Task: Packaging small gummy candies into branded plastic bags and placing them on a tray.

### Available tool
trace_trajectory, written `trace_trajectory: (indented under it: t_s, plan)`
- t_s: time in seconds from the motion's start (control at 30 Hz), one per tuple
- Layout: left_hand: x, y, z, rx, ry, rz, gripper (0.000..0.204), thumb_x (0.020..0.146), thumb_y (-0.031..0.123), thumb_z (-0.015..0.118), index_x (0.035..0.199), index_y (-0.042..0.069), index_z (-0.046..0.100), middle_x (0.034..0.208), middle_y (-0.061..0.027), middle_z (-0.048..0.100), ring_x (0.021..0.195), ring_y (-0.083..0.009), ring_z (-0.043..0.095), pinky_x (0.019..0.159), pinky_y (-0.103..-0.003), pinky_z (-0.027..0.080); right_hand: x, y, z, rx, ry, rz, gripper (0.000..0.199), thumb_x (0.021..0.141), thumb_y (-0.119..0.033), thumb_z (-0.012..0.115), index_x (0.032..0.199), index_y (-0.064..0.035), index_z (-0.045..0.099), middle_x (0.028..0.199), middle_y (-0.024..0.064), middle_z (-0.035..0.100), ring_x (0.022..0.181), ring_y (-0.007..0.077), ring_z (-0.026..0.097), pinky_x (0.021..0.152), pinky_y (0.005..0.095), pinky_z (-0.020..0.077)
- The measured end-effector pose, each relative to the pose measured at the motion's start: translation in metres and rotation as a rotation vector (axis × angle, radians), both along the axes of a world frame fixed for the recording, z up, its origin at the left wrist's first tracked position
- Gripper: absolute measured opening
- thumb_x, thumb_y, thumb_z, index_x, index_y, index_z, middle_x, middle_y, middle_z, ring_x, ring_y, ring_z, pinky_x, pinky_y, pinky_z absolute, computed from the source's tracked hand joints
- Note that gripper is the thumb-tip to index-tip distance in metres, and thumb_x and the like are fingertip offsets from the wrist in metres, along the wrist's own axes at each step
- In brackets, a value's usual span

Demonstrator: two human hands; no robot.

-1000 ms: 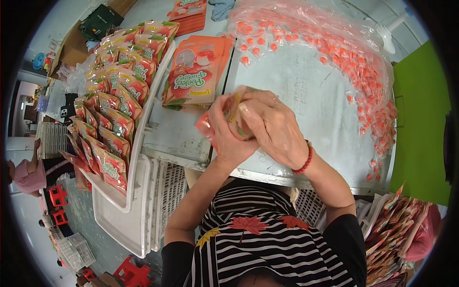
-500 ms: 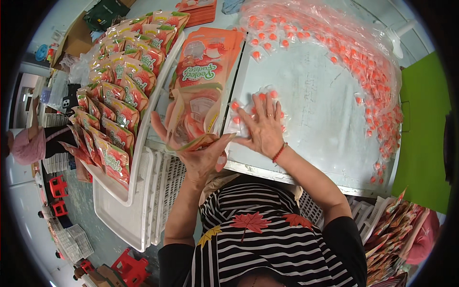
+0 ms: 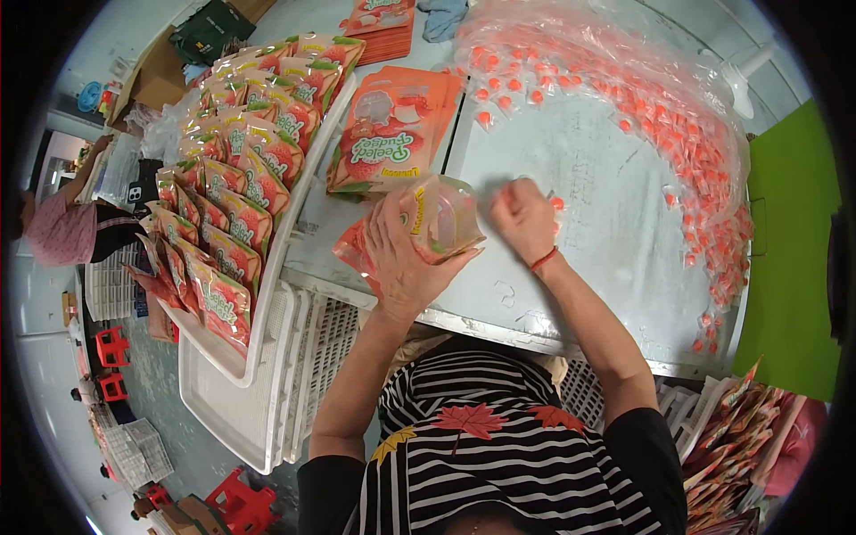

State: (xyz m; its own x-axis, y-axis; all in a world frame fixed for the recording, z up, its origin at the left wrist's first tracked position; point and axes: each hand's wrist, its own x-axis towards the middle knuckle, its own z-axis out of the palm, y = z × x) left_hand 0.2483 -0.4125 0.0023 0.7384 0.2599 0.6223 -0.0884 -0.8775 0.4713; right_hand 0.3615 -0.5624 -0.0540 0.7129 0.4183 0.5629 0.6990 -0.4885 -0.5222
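My left hand (image 3: 401, 263) is wrapped round a pink and clear candy pouch (image 3: 455, 212), tilted so that its open mouth faces right. Just right of that mouth, my right hand (image 3: 524, 223) is closed above the tray, with small wrapped red candies (image 3: 557, 204) showing at its edge. Its fingers hide most of what they hold. A stack of flat pink pouches (image 3: 388, 125) lies beyond my left hand. Along the far and right sides of the white tray (image 3: 615, 259) spread many more wrapped candies (image 3: 691, 152).
Filled pouches (image 3: 236, 196) stand in rows in a white crate (image 3: 290, 201) at the left, above stacked white crates (image 3: 236, 392). Clear plastic sheeting (image 3: 588, 40) covers the far candies. A green board (image 3: 794, 241) stands at the right. Another person (image 3: 62, 234) is at the far left.
My right hand has gone from lying flat over several candies to closing on them. My left hand has swung the pouch to the right and tipped its mouth towards the right hand.
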Motion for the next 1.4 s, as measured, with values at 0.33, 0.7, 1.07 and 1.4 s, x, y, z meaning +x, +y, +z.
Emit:
trace_trajectory:
  t_s: [0.33, 0.7, 1.07, 1.4]
  plan:
    - [0.015, -0.013, -0.014, -0.004, -0.022, 0.03, 0.105, 0.049, 0.042, 0.087, 0.13, 0.001, 0.035, 0.126, -0.0155, 0.043, 0.113, -0.0376, 0.042, 0.097, -0.053, 0.031, -0.011, 0.03, 0.096, 1.395, 1.047, 0.15, 0.014, 0.094, -0.021, 0.053, 0.1, -0.0081, 0.053, 0.086, -0.0025, 0.053, 0.071, 0.0038, 0.048, 0.057, 0.0208, 0.0401]
    - [0.017, -0.017, -0.018, 0.031, 0.019, 0.05, 0.104, 0.05, 0.037, 0.086, 0.131, 0.001, 0.033, 0.123, -0.0159, 0.044, 0.111, -0.0362, 0.042, 0.097, -0.052, 0.03, -0.028, 0.018, 0.064, 0.479, 0.827, 0.045, 0.014, 0.09, -0.011, 0.051, 0.102, -0.0032, 0.052, 0.084, 0.0007, 0.055, 0.073, 0.0066, 0.049, 0.065, 0.0223, 0.043]
    - [0.025, -0.005, -0.051, -0.123, 0.4, 0.02, 0.095, 0.061, 0.035, 0.079, 0.133, 0.0, 0.03, 0.124, -0.0206, 0.042, 0.112, -0.038, 0.04, 0.098, -0.051, 0.028, -0.029, 0.035, 0.097, -0.119, 0.11, 0.282, 0.019, 0.084, -0.018, 0.056, 0.098, -0.0056, 0.06, 0.086, 0.0131, 0.06, 0.08, 0.0315, 0.059, 0.077, 0.0414, 0.0466]
    - [-0.005, 0.021, 0.019, -0.064, -0.321, -0.07, 0.125, 0.052, 0.018, 0.091, 0.144, 0.001, 0.008, 0.137, -0.019, 0.027, 0.123, -0.0307, 0.036, 0.102, -0.042, 0.033, -0.02, -0.048, 0.059, -0.002, 0.092, -0.003, 0.046, 0.081, -0.025, 0.061, 0.121, -0.0035, 0.053, 0.132, 0.0195, 0.044, 0.126, 0.0377, 0.037, 0.105, 0.0496, 0.0251]
